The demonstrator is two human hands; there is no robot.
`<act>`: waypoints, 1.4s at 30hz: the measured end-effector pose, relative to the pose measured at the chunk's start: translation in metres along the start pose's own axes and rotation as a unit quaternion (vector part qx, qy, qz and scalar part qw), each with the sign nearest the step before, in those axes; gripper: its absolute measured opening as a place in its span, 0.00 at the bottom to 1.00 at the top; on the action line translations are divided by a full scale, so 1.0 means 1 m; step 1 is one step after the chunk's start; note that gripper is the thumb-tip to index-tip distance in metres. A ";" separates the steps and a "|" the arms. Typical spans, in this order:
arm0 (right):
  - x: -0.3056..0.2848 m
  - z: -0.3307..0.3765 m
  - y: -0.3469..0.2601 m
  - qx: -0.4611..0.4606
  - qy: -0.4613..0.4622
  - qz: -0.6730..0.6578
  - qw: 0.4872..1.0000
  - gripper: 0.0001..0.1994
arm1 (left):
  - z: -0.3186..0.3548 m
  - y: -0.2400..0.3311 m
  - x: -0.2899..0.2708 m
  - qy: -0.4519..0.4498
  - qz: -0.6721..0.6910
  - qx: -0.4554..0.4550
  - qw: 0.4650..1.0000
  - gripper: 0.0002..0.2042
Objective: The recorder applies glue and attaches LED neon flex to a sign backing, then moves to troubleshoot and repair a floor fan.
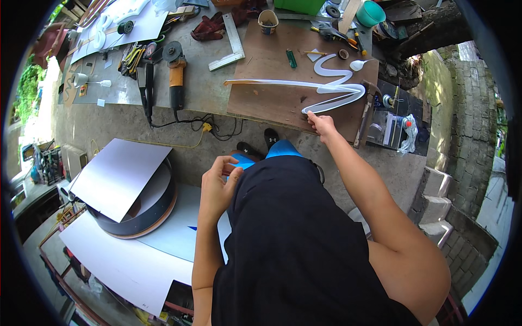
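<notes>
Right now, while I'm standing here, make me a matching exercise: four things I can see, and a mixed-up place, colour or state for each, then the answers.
Things
1. Right hand
2. Left hand
3. Angle grinder
4. Round tub

Descriptions
A. Orange and black, left of the brown board
B. Teal, beyond the board
C. Fingertips at the near bend of the white curvy strip
D. Loosely curled beside the black shirt

Pairs: 1-C, 2-D, 3-A, 4-B
</notes>
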State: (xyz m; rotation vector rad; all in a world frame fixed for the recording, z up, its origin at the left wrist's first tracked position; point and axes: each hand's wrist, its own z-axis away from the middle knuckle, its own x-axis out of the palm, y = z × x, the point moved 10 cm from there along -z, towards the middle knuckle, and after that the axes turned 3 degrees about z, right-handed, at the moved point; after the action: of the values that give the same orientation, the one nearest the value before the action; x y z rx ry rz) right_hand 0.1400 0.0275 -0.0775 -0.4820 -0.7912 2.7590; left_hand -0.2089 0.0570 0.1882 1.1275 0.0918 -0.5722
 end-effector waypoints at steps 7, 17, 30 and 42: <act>-0.004 -0.006 0.005 0.003 0.018 0.021 1.000 0.18 | 0.025 -0.221 0.009 -0.014 -0.081 -0.171 0.982 0.12; 0.001 -0.010 0.006 -0.017 -0.014 0.008 1.000 0.19 | 0.089 -0.329 -0.002 0.109 0.135 -0.345 0.923 0.13; -0.001 -0.011 0.007 -0.013 0.002 0.024 1.000 0.19 | 0.042 -0.287 -0.002 0.084 0.137 -0.280 0.946 0.12; -0.007 -0.015 0.014 -0.016 0.048 0.007 0.999 0.18 | 0.055 -0.311 -0.008 0.078 0.116 -0.307 0.942 0.11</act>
State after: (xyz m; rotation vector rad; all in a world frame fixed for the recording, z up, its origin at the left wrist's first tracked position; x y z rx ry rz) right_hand 0.1503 0.0211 -0.0959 -0.6220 -0.8131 2.7165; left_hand -0.3753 -0.0817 -0.0412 0.5592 0.2521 -0.2123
